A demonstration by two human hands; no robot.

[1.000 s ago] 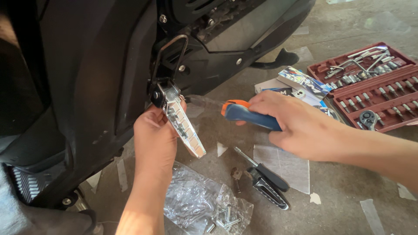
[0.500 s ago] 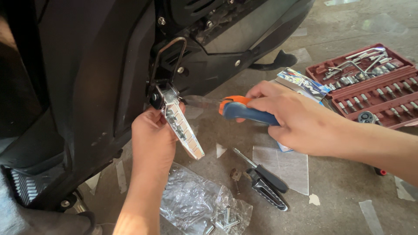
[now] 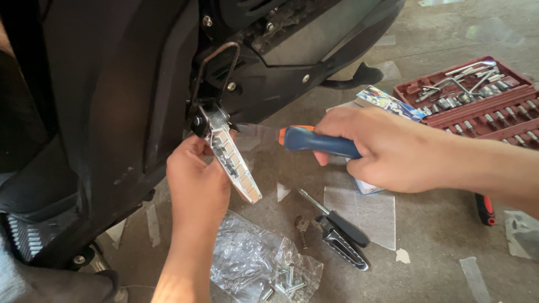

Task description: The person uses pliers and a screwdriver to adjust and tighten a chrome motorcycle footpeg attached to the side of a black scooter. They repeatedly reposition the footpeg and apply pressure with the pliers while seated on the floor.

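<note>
Head view: my left hand (image 3: 196, 188) has its fingers closed round the metal footpeg (image 3: 231, 160), stiff and ridged, at the scooter (image 3: 112, 112) bracket, nine o'clock. My right hand (image 3: 387, 148) fingers wrap the screwdriver (image 3: 314, 140), best held by its grippy handle.

I see the footpeg (image 3: 233, 163) hanging below the scooter body (image 3: 112, 101) — socket case (image 3: 477, 106) far right, screwdriver (image 3: 337, 216) between, plastic bag (image 3: 252, 264) nearest me.

The blue-and-orange screwdriver (image 3: 317, 141) has been drawn back a little by the right hand (image 3: 387, 148), away from the metal footpeg (image 3: 231, 160), and tilted slightly downward.
</note>
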